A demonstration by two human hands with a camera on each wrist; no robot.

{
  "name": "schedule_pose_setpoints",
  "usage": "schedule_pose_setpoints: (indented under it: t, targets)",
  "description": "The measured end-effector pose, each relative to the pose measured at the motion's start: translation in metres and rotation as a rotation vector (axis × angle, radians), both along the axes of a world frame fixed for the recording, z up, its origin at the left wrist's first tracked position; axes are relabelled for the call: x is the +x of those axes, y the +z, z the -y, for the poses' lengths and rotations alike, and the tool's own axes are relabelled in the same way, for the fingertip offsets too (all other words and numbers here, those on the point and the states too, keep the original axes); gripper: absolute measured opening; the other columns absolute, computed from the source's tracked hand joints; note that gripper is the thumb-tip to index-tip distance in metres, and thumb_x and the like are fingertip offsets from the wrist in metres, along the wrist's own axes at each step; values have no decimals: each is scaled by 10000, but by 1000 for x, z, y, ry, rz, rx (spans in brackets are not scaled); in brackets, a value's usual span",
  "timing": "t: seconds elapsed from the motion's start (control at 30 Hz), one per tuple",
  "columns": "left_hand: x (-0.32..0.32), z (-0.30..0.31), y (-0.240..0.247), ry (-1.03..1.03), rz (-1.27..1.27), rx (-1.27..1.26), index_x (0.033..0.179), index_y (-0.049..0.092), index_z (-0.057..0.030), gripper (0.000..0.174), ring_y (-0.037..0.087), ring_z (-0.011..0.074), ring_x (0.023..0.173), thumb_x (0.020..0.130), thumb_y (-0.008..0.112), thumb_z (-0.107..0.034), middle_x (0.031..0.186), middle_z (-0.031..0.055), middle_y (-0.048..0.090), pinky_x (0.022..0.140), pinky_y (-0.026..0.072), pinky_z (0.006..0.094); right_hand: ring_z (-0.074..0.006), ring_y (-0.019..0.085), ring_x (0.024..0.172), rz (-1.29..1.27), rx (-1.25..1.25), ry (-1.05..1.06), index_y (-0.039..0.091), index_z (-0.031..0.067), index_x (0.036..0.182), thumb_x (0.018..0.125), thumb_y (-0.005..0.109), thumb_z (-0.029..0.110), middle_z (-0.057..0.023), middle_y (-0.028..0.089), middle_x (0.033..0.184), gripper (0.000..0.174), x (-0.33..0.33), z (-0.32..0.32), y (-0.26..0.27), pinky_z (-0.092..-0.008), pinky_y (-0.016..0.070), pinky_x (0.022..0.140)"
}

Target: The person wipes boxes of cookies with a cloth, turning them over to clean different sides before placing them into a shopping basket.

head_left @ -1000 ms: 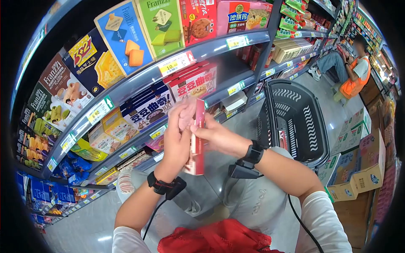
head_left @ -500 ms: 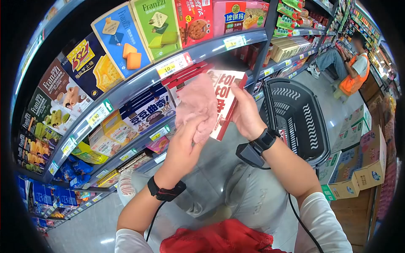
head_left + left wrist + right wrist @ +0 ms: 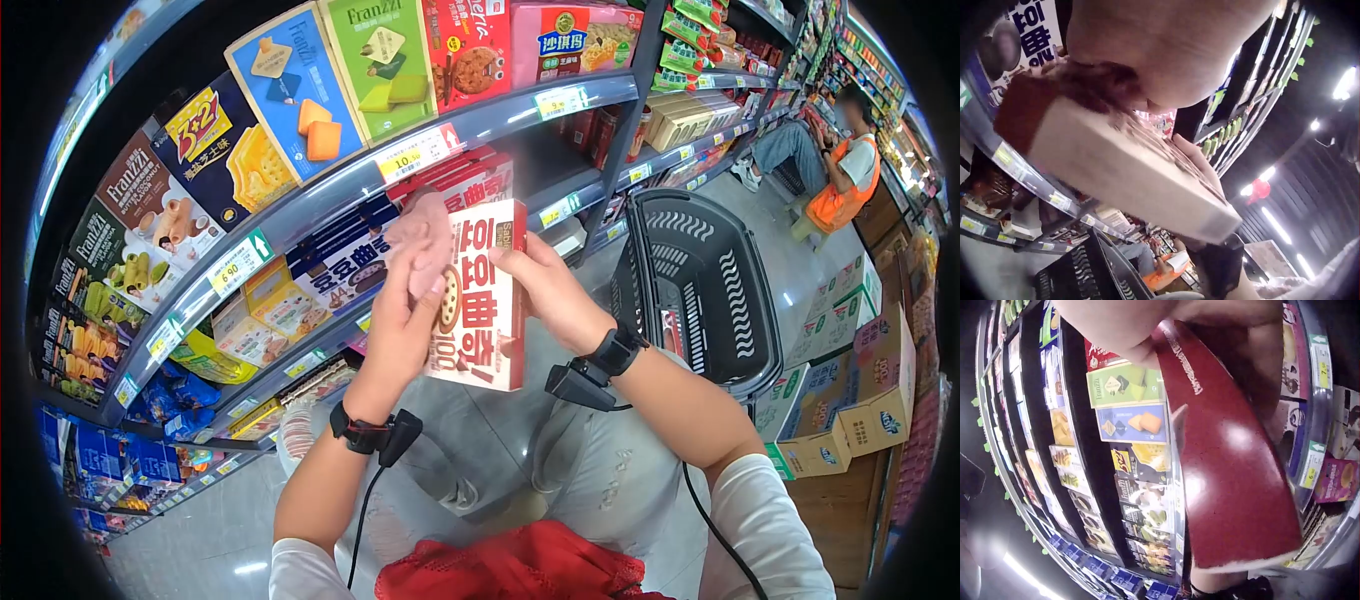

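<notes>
A white and red cookie box is between my two hands, its printed front turned up toward me. My right hand grips its right edge, thumb on the front near the upper corner. In my left hand is a crumpled pink cloth, bunched at the box's upper left edge, with the thumb at the printed front. A plain white side of the box fills the middle of the left wrist view. The right wrist view shows its glossy dark red side.
Shelves of biscuit boxes rise in front and to the left, similar red and white boxes behind the cloth. A black shopping basket stands right, beside cartons. Farther off, a person in an orange vest sits low.
The box has turned from edge-on, through a tilted pose higher up, to front face toward me and lower. The cloth has moved off the front to the box's left edge.
</notes>
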State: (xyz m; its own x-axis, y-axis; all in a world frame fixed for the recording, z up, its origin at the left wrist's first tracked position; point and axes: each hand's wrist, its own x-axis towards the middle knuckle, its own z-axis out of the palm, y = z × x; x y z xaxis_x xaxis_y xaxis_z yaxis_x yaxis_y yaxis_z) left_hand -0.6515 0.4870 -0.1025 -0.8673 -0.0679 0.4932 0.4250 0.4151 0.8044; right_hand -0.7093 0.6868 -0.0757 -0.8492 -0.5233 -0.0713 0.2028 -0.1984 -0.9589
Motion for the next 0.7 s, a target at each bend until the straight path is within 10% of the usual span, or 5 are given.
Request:
schedule_pose_setpoints:
  t: [0.2, 0.4, 0.5, 0.7]
  targets:
    - [32, -39, 16, -133, 36, -286, 1390, 529, -22, 489, 573, 366, 1276, 919, 650, -72, 1362, 192, 601, 1095, 419, 393, -189, 679, 1094, 152, -169, -86, 420, 104, 1409, 1081, 487, 442, -96, 627, 1258, 476, -6, -1, -10, -401, 606, 860]
    - [39, -38, 26, -218, -123, -578, 1336, 580, -26, 533, 597, 428, 1201, 813, 673, 17, 1276, 227, 641, 1034, 478, 443, -243, 668, 1152, 100, -487, -286, 530, -29, 1317, 1094, 446, 291, -155, 660, 1256, 400, -33, -17, -8, -412, 555, 987]
    - [32, -27, 15, -41, -79, -392, 1371, 555, -16, 524, 606, 352, 1231, 860, 668, 5, 1336, 178, 629, 1045, 478, 418, -275, 664, 1179, 42, -582, -415, 518, -21, 1327, 1080, 434, 254, -166, 648, 1279, 379, -34, -27, 4, -455, 573, 966]
    - [15, -29, 3, -90, 221, 794, 1512, 381, 13, 507, 513, 223, 1365, 1046, 538, -109, 1524, 138, 480, 1149, 397, 377, -283, 653, 1191, 54, -482, -314, 488, 17, 1366, 1059, 414, 288, -146, 622, 1344, 416, -34, -33, 8, -470, 570, 929]
